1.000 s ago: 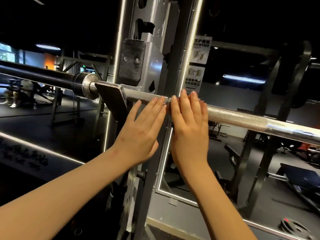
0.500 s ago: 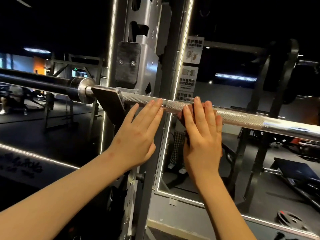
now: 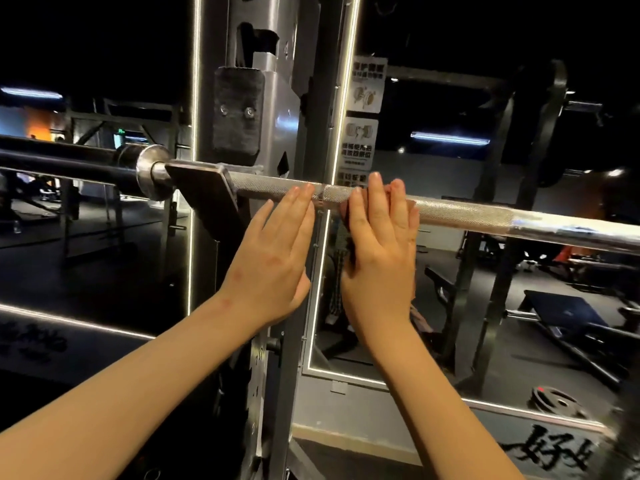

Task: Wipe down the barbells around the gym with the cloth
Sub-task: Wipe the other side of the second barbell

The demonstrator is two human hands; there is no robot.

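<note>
A: From the head camera, where is the bar?

B: The silver knurled steel barbell (image 3: 467, 216) runs across the scene from left to right, resting on a dark flat metal rack hook (image 3: 201, 188) fixed to the grey steel rack upright (image 3: 277, 98). Its round silver collar (image 3: 152, 171) sits just left of the hook.

A: And the cloth?

B: The reddish-brown cloth (image 3: 344, 212) is pressed against the near side of the bar, just right of the upright. Most of it is hidden under the right hand (image 3: 377, 251).

A: How is that hand set?

B: Flat, with its fingers straight and together. They lie over the cloth, and their tips reach the top of the bar. It is not curled round anything.

A: The other one?

B: The left hand (image 3: 273, 251) is flat as well, fingers straight, fingertips touching the bar just left of the cloth. It holds nothing.

A: Anything else?

B: White instruction signs (image 3: 360, 142) hang beyond the bar, and a dark round weight plate (image 3: 554, 401) lies on the floor at the lower right
</note>
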